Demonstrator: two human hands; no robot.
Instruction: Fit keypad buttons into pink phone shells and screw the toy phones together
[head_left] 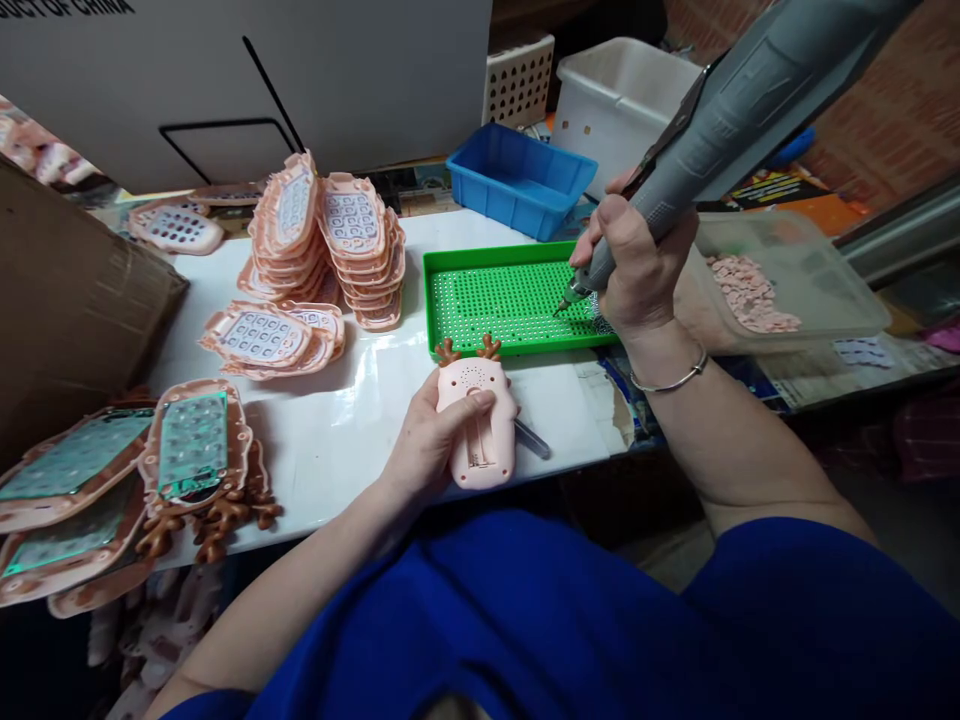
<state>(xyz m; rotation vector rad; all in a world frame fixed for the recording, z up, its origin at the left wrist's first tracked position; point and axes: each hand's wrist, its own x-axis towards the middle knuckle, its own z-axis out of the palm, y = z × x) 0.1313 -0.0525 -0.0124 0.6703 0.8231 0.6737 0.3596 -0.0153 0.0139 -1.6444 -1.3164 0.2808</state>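
My left hand is closed around a pink toy phone shell with brown antlers, lying back side up at the white table's near edge. My right hand grips a grey electric screwdriver, held slanting down to the left. Its tip touches the right part of a green perforated screw tray, just behind the shell. A silver bangle sits on my right wrist.
Stacks of pink keypad fronts stand at the back left. Shells with green circuit boards lie at the near left. A blue bin, a white tub and a clear box of pink parts sit on the right. Cardboard boxes flank the left.
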